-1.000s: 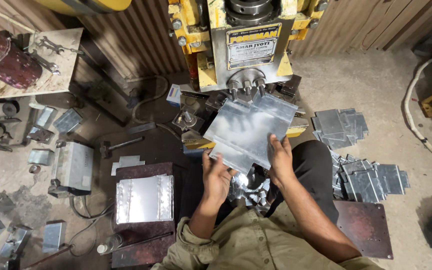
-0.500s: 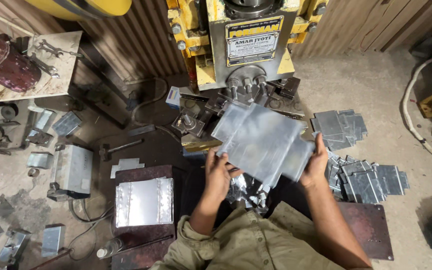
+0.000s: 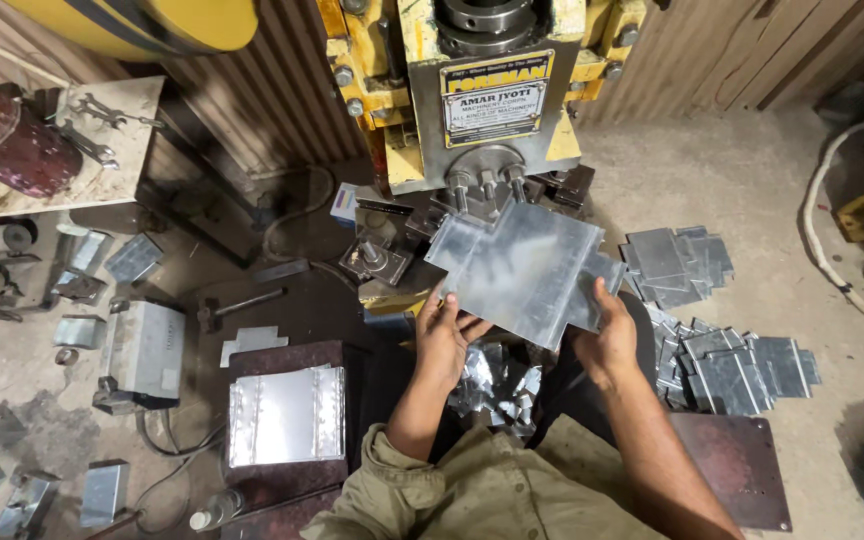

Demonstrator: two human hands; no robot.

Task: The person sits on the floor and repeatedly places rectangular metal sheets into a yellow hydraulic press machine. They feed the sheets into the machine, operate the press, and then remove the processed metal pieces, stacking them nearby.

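Two hands hold one notched sheet-metal blank [image 3: 522, 270] in front of the yellow-and-grey press [image 3: 482, 90], just below its three bolts. Left hand [image 3: 447, 335] grips the blank's near-left edge, fingers closed onto it from underneath w/ thumb on top. Right hand [image 3: 607, 340] clamps the near-right corner — thumb up along the right notch, fingers hidden beneath. Blank sits tilted, its far-left corner over the dark die block [image 3: 377, 255], its right edge clear of the floor piles.

Under the blank, between the forearms, lies a heap of small shiny offcuts [image 3: 497, 385]. To the right on the concrete floor are two stacks of cut blanks, one nearer the press [image 3: 677, 262] and one farther right & closer to the person [image 3: 732, 360]. A rusty flat plate [image 3: 737, 465] lies just below that second stack, beside the right forearm.

Left of the left arm a shiny rectangular sheet [image 3: 287, 412] rests on a dark block. Further left — a grey box-shaped part [image 3: 147, 350] w/ a cable, a hammer [image 3: 237, 305], and folded metal bits scattered on the floor. Top left, a pale worktop [image 3: 117, 150] carries spanners [image 3: 92, 125] and a dark red round item [image 3: 22, 155]. Person wears an olive-coloured sleeve [image 3: 472, 490].
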